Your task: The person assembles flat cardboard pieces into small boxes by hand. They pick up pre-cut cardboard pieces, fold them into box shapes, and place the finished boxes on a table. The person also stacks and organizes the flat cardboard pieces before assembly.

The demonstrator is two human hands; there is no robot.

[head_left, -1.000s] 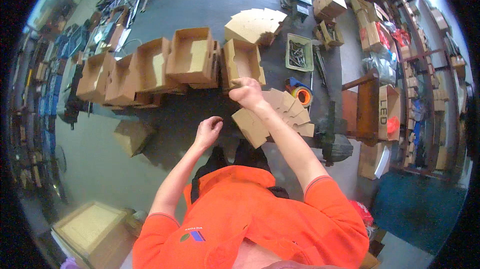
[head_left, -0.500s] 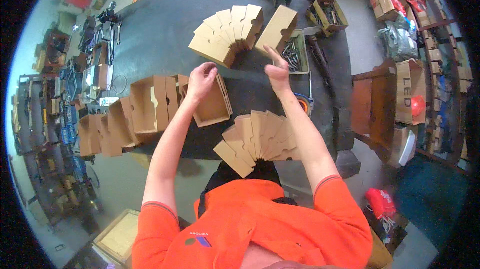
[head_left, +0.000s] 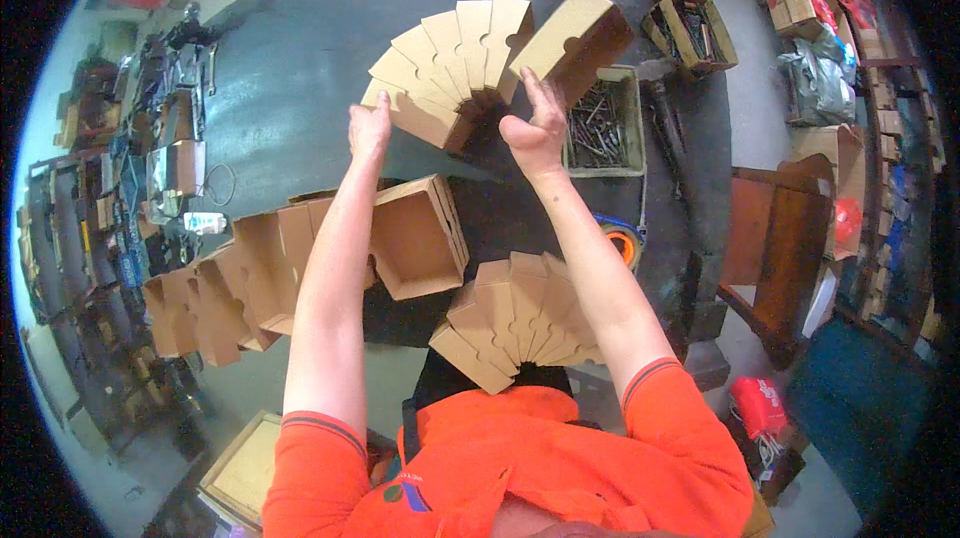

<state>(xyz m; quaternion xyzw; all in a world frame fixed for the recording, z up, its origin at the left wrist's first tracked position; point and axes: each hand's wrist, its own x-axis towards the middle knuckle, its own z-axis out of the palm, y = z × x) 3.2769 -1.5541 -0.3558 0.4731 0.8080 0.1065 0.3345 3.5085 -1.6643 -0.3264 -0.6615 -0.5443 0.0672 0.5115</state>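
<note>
Several tan cardboard boxes with half-round notches, a fan of boxes [head_left: 440,63], stand in an arc at the table's far middle. My left hand [head_left: 369,128] is at the fan's left end, fingers straightened against the nearest box. My right hand [head_left: 537,130] is open on the fan's right side, fingers stretched and thumb apart. Its fingertips reach the near end of a separate tilted cardboard box [head_left: 578,38]; whether they touch is hard to tell. Closer to me lies a second fan of boxes [head_left: 512,303]. Between my forearms is an open cardboard tray [head_left: 418,243].
More open cardboard boxes [head_left: 235,283] line the table's near left edge. At right stand a bin of metal parts [head_left: 603,123], a box of metal pieces [head_left: 690,33] and an orange-and-blue ring [head_left: 622,243]. Tools [head_left: 195,63] lie along the left edge.
My left hand has moved left and away from me, from above the open trays to the far fan's left end. The right hand has shifted slightly left. The whole view has shifted a little.
</note>
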